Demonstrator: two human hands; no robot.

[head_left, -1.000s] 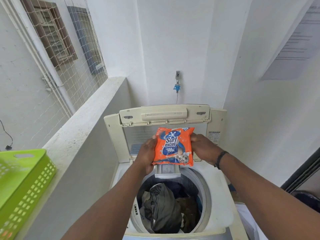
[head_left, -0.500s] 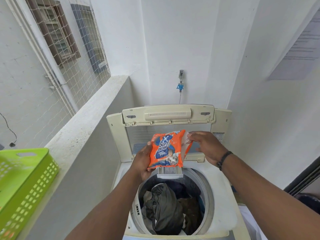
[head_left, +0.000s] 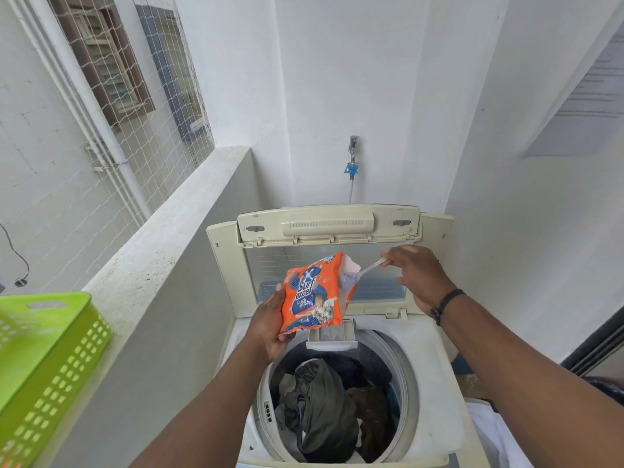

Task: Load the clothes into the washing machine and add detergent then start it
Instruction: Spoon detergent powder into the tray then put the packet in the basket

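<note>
A cream top-loading washing machine [head_left: 435,369] stands with its lid [head_left: 329,224] raised. Dark clothes [head_left: 324,410] lie in its drum. A small detergent drawer [head_left: 332,334] sticks out at the drum's back rim. My left hand [head_left: 268,324] grips an orange detergent packet [head_left: 312,293] above that drawer, its open mouth facing right. My right hand [head_left: 417,275] pinches the handle of a clear plastic spoon [head_left: 358,275], whose bowl carries pale powder at the packet's mouth.
A green plastic basket [head_left: 44,359] sits on the concrete ledge [head_left: 169,238] at left. A tap with a blue fitting [head_left: 352,163] is on the wall behind the machine. White walls close in on the right. Netting covers the opening at left.
My right hand let go of the packet's edge, reached into it and has drawn out a spoon with powder. The packet tilted left in my left hand.
</note>
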